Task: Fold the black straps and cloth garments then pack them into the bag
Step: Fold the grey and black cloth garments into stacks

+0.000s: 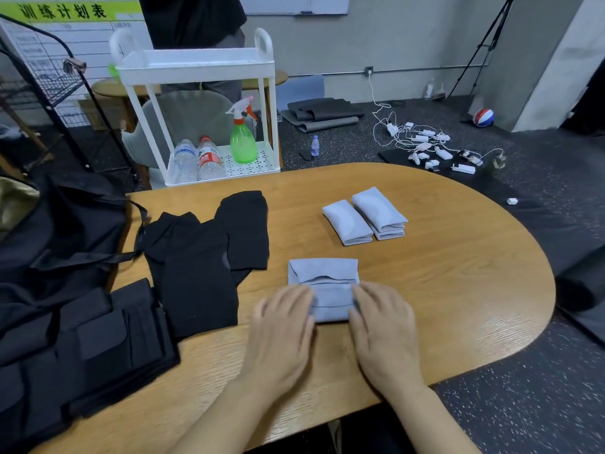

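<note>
A light blue cloth (324,273) lies partly folded on the wooden table (442,273), just in front of me. My left hand (281,335) presses its near left edge, and my right hand (383,332) presses its near right edge, fingers flat on the fabric. Two folded light blue cloths (365,221) sit side by side farther back. Black garments (209,257) are spread out to the left. A stack of folded black straps (121,339) rests at the table's left end. The black bag (65,224) lies open at the far left.
A white cart (196,103) with water bottles and a green spray bottle (243,142) stands behind the table. A person stands behind the cart. Chargers and cables (429,145) litter the floor at the right, near a ball (483,117) and a tripod.
</note>
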A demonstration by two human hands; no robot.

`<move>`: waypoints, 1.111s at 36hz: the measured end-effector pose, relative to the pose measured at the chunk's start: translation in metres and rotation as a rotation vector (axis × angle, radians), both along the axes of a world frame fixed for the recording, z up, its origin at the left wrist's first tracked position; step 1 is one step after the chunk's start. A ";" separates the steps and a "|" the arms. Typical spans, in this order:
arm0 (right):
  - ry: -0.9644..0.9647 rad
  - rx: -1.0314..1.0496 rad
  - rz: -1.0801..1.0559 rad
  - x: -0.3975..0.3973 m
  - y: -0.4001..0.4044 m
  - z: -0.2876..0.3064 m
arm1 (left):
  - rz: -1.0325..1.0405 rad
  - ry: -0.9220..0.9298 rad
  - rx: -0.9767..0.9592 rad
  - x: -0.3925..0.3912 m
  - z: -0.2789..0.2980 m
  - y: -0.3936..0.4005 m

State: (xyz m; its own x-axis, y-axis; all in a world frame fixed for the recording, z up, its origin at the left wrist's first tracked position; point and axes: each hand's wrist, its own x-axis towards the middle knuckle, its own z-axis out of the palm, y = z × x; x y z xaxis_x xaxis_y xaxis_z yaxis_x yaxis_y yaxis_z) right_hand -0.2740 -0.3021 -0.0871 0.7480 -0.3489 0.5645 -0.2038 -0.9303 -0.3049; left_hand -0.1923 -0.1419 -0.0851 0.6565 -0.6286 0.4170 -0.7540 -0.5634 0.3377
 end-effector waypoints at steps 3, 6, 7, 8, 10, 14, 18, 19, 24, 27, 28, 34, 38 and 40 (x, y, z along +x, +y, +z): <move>0.163 -0.205 0.172 0.005 0.007 -0.004 | -0.133 -0.015 0.170 -0.005 0.000 -0.006; 0.289 -0.277 0.228 0.007 0.006 -0.007 | -0.182 0.076 0.257 -0.004 0.003 -0.010; 0.328 -0.292 0.229 0.007 0.005 -0.009 | -0.185 0.109 0.310 -0.004 0.004 -0.010; 0.364 -0.302 0.221 0.006 0.003 -0.011 | -0.185 0.130 0.376 -0.004 0.006 -0.009; 0.444 -0.287 0.192 0.004 -0.003 -0.013 | -0.181 0.102 0.482 -0.003 0.009 -0.007; 0.490 -0.265 0.131 -0.006 -0.015 -0.018 | -0.134 0.016 0.504 0.005 0.002 0.001; 0.513 -0.260 0.089 -0.014 -0.026 -0.016 | -0.073 -0.074 0.505 0.013 -0.009 0.016; 0.522 -0.261 0.085 -0.015 -0.028 -0.015 | -0.071 -0.090 0.505 0.015 -0.010 0.018; 0.530 -0.225 0.077 -0.018 -0.031 -0.007 | -0.051 -0.176 0.457 0.023 -0.003 0.019; 0.471 -0.215 0.115 -0.015 -0.029 0.002 | -0.122 -0.234 0.306 0.030 0.005 0.017; 0.452 -0.224 0.141 -0.013 -0.027 0.005 | -0.150 -0.256 0.269 0.033 0.009 0.014; 0.460 -0.255 0.269 0.004 -0.021 0.017 | -0.263 -0.286 0.243 0.039 0.022 -0.004; 0.483 -0.259 0.312 0.018 -0.021 0.022 | -0.245 -0.142 0.221 0.044 0.025 -0.011; 0.490 -0.257 0.324 0.025 -0.022 0.023 | -0.249 -0.034 0.209 0.048 0.027 -0.013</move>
